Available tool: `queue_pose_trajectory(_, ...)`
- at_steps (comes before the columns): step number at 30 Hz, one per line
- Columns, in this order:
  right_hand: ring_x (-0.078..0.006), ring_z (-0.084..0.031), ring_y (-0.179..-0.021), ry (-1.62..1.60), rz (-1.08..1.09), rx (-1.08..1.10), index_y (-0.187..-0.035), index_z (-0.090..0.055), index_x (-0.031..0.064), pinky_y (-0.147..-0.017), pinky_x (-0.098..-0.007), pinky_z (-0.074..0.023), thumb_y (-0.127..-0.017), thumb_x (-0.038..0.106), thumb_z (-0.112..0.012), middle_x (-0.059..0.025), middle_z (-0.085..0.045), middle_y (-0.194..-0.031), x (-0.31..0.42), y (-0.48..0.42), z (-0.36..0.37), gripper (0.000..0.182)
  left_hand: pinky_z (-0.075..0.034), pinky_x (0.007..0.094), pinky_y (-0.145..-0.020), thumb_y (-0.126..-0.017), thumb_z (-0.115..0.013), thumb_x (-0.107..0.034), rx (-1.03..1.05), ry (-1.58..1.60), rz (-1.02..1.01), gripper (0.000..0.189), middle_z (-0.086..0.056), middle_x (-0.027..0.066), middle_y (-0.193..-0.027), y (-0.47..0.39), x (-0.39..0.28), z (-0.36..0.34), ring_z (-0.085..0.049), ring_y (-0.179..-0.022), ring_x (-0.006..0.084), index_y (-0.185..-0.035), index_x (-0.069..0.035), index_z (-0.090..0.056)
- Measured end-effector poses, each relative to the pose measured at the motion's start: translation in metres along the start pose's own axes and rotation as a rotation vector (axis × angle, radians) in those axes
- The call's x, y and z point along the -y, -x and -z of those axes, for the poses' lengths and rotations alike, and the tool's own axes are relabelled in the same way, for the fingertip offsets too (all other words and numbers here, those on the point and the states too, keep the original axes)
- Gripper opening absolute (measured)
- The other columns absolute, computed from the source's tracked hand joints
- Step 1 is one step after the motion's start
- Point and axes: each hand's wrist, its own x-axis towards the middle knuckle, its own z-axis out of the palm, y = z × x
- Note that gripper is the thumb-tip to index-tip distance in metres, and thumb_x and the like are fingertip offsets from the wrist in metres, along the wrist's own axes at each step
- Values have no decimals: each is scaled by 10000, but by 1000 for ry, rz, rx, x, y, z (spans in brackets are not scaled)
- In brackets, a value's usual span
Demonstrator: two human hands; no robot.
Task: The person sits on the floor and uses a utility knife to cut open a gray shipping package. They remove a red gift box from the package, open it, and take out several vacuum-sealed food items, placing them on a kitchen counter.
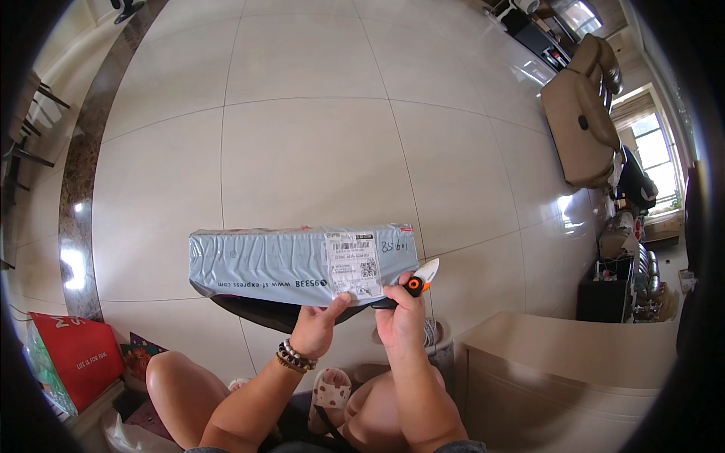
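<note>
A long parcel (272,260) wrapped in grey-blue plastic lies level in front of me. It bears print, handwriting and a white shipping label (348,266) near its right end. With the thumb on its near edge, my left hand (317,328) grips the parcel; those fingers are partly hidden beneath. My right hand (403,311) is closed around a black-handled cutting tool (416,285) with an orange pivot. Its short pale blade points up and right, just past the parcel's near right corner. The right thumb also touches the parcel there. Under the parcel shows a dark rounded object (255,311), mostly hidden.
To the right stands a beige cabinet (555,351). A red bag (79,359) sits at lower left. My slippered foot (330,396) rests on the tiled floor (306,158). A brown recliner (578,124) stands at far right; chair legs (39,147) show at far left.
</note>
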Motion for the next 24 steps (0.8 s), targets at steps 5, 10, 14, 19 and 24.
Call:
queue_pose_trajectory(5, -219, -530, -933, 2, -6, -1, -810, -466, 90, -856, -377, -443, -682, -143, -445, -65, -521, -929, -2, -2, 5, 266, -399, 281, -901, -846, -543, -36, 12, 0, -5, 247, -553, 86, -1079, 0, 1, 1, -523, -994, 144, -1073, 56, -514)
queue_pose_trajectory(10, -221, -533, -933, 5, -4, 13, -813, -470, 88, -855, -378, -447, -681, -145, -446, -68, -525, -929, -2, -2, 6, 269, -416, 247, -831, -838, -577, -72, -2, -17, -9, 224, -591, 52, -1017, 0, 2, 2, -542, -914, 101, -1032, 40, -563)
queue_pose_trajectory(14, -210, -532, -922, -2, 1, -7, -817, -475, 91, -854, -372, -442, -678, -148, -451, -55, -524, -918, -3, -2, 5, 277, -416, 246, -829, -836, -578, -70, -2, -12, -10, 219, -591, 50, -1016, -1, 3, 4, -541, -913, 102, -1025, 41, -565)
queue_pose_trajectory(19, -195, -526, -916, -7, 1, -37, -825, -475, 93, -861, -370, -432, -675, -153, -454, -28, -512, -900, -1, 0, 0, 289, -409, 261, -859, -840, -560, -52, 5, -7, -14, 231, -572, 67, -1042, 0, 1, 1, -530, -954, 120, -1046, 51, -538)
queue_pose_trajectory(24, -193, -521, -915, 1, 7, -39, -834, -466, 93, -861, -376, -430, -670, -151, -454, -24, -504, -895, 0, 1, 1, 294, -402, 285, -909, -852, -522, -22, 28, -24, 33, 262, -536, 96, -1099, 0, 0, 2, -513, -1021, 153, -1097, 60, -484)
